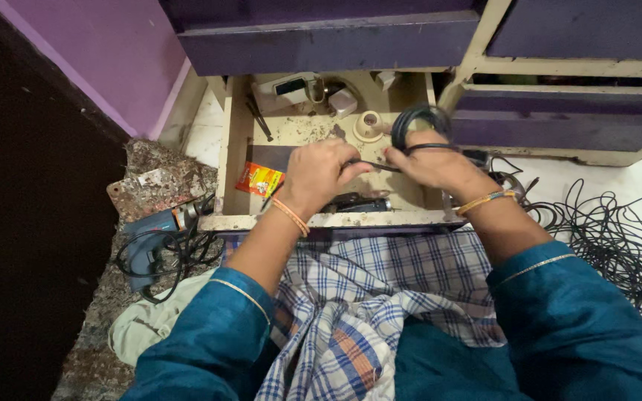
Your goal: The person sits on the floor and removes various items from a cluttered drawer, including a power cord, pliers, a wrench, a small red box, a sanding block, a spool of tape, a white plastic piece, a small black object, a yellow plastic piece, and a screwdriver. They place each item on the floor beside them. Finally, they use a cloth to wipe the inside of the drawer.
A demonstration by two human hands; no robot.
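Your right hand [431, 165] is closed around a coiled loop of black rubber cable [417, 122], holding it above the far right part of the open cream wooden drawer [232, 141]. Your left hand [319, 172] sits just left of it, fingers curled, pinching the cable's loose strand (the grip itself is partly hidden). Beneath, a black cylindrical torch [358, 203] lies near the drawer's front edge; an orange foil sachet [259, 179] lies left. A blue power drill [150, 234] rests outside, far left.
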